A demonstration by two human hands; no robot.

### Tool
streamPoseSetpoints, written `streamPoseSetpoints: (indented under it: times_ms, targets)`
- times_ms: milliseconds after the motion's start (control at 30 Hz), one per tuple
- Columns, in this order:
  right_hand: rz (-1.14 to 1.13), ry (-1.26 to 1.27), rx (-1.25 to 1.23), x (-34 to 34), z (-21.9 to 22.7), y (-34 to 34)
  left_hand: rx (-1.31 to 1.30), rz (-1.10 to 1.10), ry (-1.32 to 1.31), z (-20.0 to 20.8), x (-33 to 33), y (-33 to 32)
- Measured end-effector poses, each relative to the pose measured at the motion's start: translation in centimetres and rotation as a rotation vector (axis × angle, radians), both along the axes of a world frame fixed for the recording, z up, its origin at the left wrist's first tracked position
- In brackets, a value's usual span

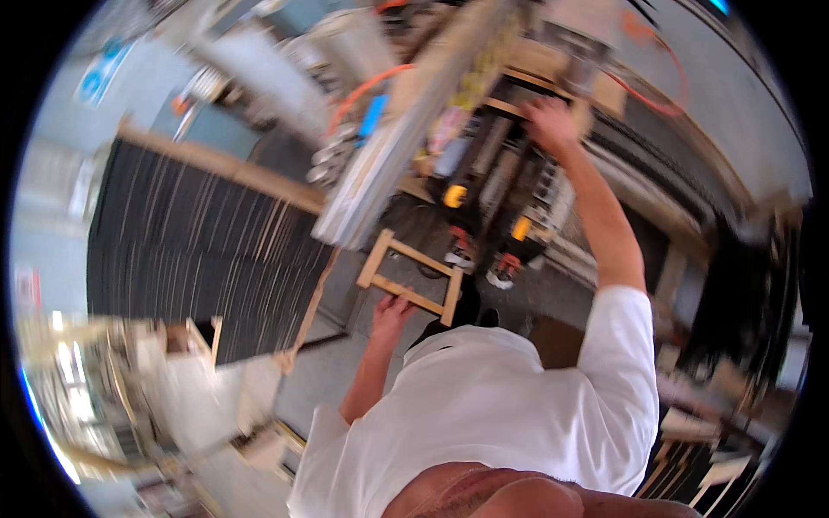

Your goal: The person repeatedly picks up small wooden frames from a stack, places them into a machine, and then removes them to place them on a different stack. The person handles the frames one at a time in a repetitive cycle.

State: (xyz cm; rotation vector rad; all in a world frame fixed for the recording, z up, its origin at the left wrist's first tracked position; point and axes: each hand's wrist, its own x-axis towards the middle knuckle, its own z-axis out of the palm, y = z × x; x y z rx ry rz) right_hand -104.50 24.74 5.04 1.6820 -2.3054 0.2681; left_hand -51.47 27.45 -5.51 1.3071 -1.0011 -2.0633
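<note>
My left hand (393, 316) grips the near rail of a small rectangular wooden frame (406, 295), held tilted in front of my waist. The frame is pale wood with a dark edge along one rail, and its middle is open. My right arm is stretched far forward over a machine (499, 173) with long metal rails, yellow parts and red-and-black fittings. At the machine's far end, my right hand (550, 123) is at a pale wooden piece with a dark edge (505, 107). Motion blur hides whether those fingers close on it.
To the left stands a large stack of thin dark strips (203, 246) with wood along its top. A long pale beam (380, 173) slants past the machine's left side. An orange hose (367, 95) curves behind it. Dark material (734, 293) hangs at right.
</note>
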Motion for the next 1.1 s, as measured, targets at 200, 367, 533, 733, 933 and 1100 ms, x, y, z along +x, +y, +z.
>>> streamPoseSetpoints:
  times_ms: [200, 367, 533, 733, 933, 1100]
  targets:
    - [0.069, 0.078, -0.057, -0.2, 0.2, 0.5, -0.094, 0.003, -0.051, 0.6, 0.3, 0.4]
    - [0.061, 0.13, -0.033, 0.8, 0.2, -0.1, -0.239, 0.074, -0.021, 1.4, 3.9, 1.2]
    - [-0.013, 0.102, 0.019, 1.0, 0.2, -0.4, -0.515, 0.121, -0.112, 5.1, 10.2, 1.1]
    - [-0.179, 0.131, 0.127, 2.1, 0.6, -1.1, -0.669, 0.367, -0.207, 12.3, 22.8, 2.0]
    - [-0.061, -0.051, -0.326, 6.3, 1.6, -1.5, -0.679, 0.849, -0.206, 18.5, 37.8, 1.1]
    - [0.13, -0.537, -0.687, 20.0, 1.7, -1.3, -0.622, 0.994, -0.136, 18.8, 49.5, -7.1]
